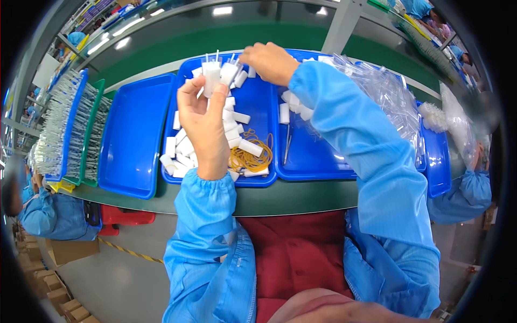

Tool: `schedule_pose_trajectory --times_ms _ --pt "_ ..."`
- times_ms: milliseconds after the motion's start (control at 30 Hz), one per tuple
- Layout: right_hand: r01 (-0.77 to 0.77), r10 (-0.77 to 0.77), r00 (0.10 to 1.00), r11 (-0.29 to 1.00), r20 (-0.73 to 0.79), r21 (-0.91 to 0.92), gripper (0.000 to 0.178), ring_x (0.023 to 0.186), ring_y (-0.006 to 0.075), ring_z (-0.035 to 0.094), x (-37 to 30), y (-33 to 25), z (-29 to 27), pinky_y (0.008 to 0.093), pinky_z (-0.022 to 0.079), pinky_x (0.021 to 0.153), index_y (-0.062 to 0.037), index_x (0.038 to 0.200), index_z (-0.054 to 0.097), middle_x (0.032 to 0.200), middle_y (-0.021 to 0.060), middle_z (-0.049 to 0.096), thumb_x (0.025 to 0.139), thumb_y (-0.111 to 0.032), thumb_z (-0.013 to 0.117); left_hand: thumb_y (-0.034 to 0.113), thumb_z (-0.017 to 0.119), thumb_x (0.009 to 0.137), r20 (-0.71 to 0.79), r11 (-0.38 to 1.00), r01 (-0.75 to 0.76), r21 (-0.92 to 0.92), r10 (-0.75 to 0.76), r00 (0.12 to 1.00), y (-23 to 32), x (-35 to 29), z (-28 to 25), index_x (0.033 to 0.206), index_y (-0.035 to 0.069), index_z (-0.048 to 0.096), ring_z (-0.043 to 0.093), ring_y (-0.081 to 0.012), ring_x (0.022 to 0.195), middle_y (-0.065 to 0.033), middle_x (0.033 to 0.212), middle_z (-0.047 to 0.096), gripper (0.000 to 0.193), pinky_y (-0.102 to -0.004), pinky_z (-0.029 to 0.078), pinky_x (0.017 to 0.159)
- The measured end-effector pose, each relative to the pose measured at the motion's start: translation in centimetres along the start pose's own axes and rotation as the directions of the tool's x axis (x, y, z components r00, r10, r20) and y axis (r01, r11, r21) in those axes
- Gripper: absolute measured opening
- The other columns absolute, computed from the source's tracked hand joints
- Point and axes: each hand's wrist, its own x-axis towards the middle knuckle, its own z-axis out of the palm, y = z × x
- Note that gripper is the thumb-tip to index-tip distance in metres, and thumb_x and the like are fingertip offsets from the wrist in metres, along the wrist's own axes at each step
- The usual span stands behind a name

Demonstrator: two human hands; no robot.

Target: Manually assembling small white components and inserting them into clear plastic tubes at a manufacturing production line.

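Note:
My left hand [203,121] is raised over a blue tray [258,107], its thumb and fingers closed around a white cylindrical piece [212,78]. Thin pale rods stick up from that piece. Close beside it, by my left thumb, is a second white piece [229,71] with a similar rod; I cannot tell whether the two are joined. My right hand [269,62] reaches in from the right, fingertips pinched together near the rod tops. What is between those fingertips is too small to make out. Several loose white blocks [186,146] and tan rubber bands [253,153] lie in the tray below.
To the right, another blue tray [318,173] holds clear plastic tubes [371,91], white pieces and slim metal tweezers [287,142]. A bare blue tray [134,134] lies left, beside upright racks [67,124] of clear parts. Co-workers [59,212] sit on both sides.

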Motion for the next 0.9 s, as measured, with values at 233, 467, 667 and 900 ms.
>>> schedule_pose_trajectory --times_ms 233,467,667,900 --pt "0.096 -0.084 0.992 0.988 0.098 -0.118 0.008 0.095 0.0286 0.067 -0.5 -1.0 -0.3 0.042 0.05 0.085 -0.0112 0.084 0.072 0.094 0.0103 0.071 0.082 -0.012 0.064 0.001 0.071 0.086 -0.002 0.999 -0.052 0.009 0.052 0.999 -0.3 0.3 0.4 0.12 -0.003 0.052 0.058 -0.018 0.106 -0.0115 0.117 0.056 0.039 -0.0288 0.05 0.09" --pt "0.055 -0.066 0.997 0.972 0.044 0.227 0.019 0.097 0.0314 0.06 -7.1 -0.9 -8.9 0.0421 0.049 0.082 -0.0094 0.104 0.064 0.099 0.0102 0.065 0.087 -0.015 0.068 0.001 0.067 0.089 0.023 1.0 -0.024 0.004 0.024 0.999 0.9 -0.3 0.8 0.123 -0.003 0.055 0.064 -0.0224 0.108 -0.0167 0.117 0.064 0.037 -0.0312 0.052 0.093" --pt "-0.034 0.039 0.992 0.998 0.117 -0.047 0.024 0.093 0.0233 0.062 -18.1 -3.5 -12.9 0.0353 0.047 0.078 -0.0089 0.105 0.064 0.097 0.0068 0.065 0.081 -0.011 0.063 -0.003 0.07 0.086 0.164 0.993 -0.051 0.106 0.033 0.986 0.7 -1.7 2.5 0.119 -0.002 0.056 0.058 -0.0254 0.118 -0.0193 0.129 0.056 0.036 -0.0333 0.053 0.093" --pt "-0.042 0.036 0.995 0.997 -0.098 -0.066 0.025 0.094 0.0194 0.058 -19.6 -5.3 -9.0 0.0318 0.045 0.078 -0.0088 0.106 0.062 0.097 0.0022 0.06 0.082 -0.014 0.056 -0.007 0.069 0.084 0.377 0.975 -0.104 0.198 0.022 0.926 -1.0 -3.9 3.2 0.112 0.001 0.06 0.053 -0.0258 0.124 -0.0173 0.137 0.05 0.031 -0.0349 0.056 0.089"
